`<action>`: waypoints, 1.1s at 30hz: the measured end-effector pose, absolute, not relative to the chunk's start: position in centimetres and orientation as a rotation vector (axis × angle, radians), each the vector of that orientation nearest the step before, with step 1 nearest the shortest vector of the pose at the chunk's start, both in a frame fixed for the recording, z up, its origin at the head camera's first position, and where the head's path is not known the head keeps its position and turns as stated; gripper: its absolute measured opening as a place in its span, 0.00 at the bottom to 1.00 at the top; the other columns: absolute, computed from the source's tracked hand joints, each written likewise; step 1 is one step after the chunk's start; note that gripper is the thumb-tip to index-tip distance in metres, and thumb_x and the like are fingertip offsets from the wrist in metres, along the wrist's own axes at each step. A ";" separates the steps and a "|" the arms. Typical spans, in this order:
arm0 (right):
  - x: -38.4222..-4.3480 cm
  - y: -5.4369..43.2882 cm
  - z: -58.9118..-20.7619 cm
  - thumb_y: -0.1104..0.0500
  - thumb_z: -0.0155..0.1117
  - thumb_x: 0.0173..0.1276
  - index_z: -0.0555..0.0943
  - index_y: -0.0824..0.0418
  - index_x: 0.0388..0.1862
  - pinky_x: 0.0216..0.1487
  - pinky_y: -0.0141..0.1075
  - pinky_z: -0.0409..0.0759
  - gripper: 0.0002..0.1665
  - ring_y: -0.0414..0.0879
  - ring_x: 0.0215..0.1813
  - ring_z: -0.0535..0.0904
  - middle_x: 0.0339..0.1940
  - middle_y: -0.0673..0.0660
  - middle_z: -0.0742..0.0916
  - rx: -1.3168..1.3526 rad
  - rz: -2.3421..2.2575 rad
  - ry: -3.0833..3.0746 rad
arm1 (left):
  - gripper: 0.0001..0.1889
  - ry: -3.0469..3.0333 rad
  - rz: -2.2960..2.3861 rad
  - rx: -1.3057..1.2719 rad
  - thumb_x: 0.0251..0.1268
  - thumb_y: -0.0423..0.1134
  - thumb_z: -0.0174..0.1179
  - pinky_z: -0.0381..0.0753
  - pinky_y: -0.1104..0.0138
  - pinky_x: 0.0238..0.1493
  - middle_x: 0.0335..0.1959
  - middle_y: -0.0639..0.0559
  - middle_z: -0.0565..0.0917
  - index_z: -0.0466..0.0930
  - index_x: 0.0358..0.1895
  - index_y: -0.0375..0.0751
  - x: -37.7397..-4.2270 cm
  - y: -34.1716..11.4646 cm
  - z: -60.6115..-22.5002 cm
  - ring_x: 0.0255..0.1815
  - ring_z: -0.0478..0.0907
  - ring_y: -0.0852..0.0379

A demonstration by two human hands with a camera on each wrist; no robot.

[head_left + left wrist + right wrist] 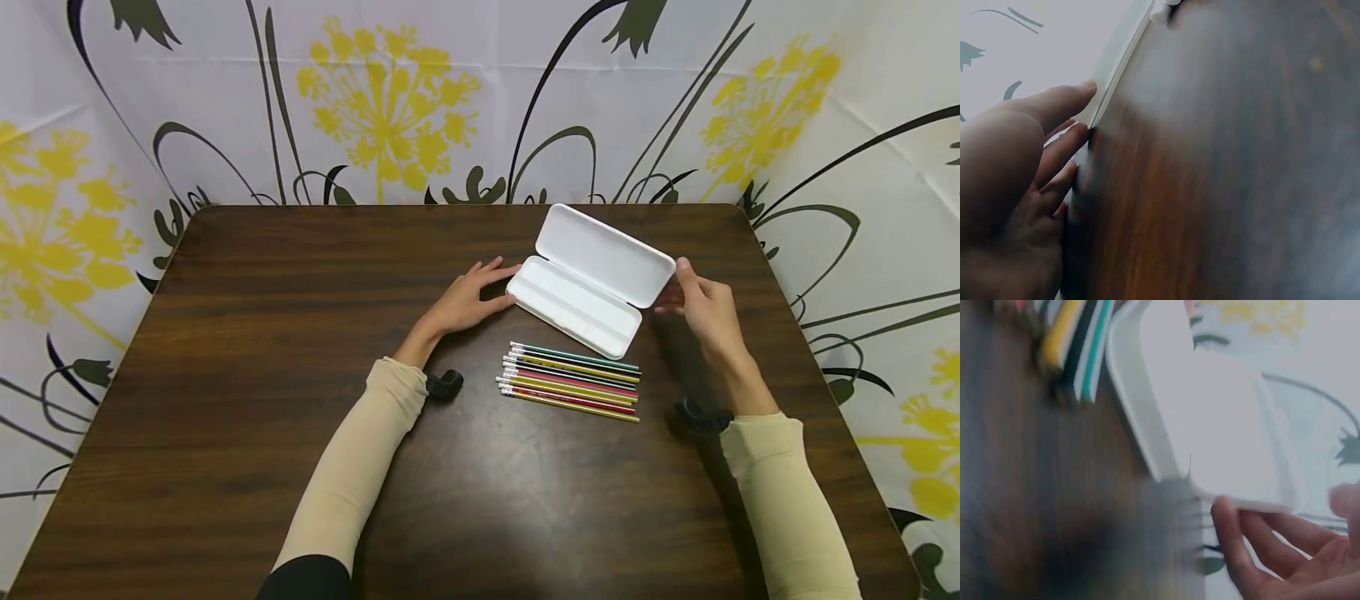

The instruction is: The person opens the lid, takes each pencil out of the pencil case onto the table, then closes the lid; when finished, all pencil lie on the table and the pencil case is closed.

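Observation:
A white pencil case lies unfolded on the table, its lid tilted back. At the case's left end, my left hand touches the corners with spread thumb and fingers; the left wrist view shows its fingertips along the edge. My right hand is at the lid's right end. In the right wrist view its fingertips touch the lid's edge, with the thumb held apart. Several striped pencils lie side by side in front of the case, their eraser ends to the left.
The dark wooden table reaches back to a white cloth with yellow and dark plant prints. Black wrist cameras sit near both cuffs, the left one just left of the pencils.

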State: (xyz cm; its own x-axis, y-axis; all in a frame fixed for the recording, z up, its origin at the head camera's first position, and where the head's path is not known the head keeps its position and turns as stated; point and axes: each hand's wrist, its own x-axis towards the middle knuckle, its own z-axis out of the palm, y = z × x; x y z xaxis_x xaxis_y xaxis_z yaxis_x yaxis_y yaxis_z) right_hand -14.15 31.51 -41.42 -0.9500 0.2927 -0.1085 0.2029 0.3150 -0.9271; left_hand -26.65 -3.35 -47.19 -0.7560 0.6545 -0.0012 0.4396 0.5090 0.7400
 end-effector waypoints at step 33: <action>-10.6 26.0 -43.5 0.41 0.77 0.55 0.68 0.71 0.70 0.43 0.55 0.79 0.53 0.62 0.47 0.81 0.55 0.72 0.81 0.042 0.907 -2.943 | 0.25 2.463 1.296 0.794 0.74 0.52 0.54 0.43 0.67 0.74 0.70 0.53 0.70 0.71 0.70 0.50 -26.7 -4.6 -46.4 0.75 0.56 0.58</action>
State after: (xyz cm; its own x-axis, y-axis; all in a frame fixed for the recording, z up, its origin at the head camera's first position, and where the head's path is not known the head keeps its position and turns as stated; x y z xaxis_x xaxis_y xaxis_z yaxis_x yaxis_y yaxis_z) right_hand -10.62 26.00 -43.48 -0.9977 -0.0076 0.0670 -0.0440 0.8263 -0.5615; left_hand -26.73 -4.57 -46.37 -0.8215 0.5692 0.0339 0.3502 0.4568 0.8177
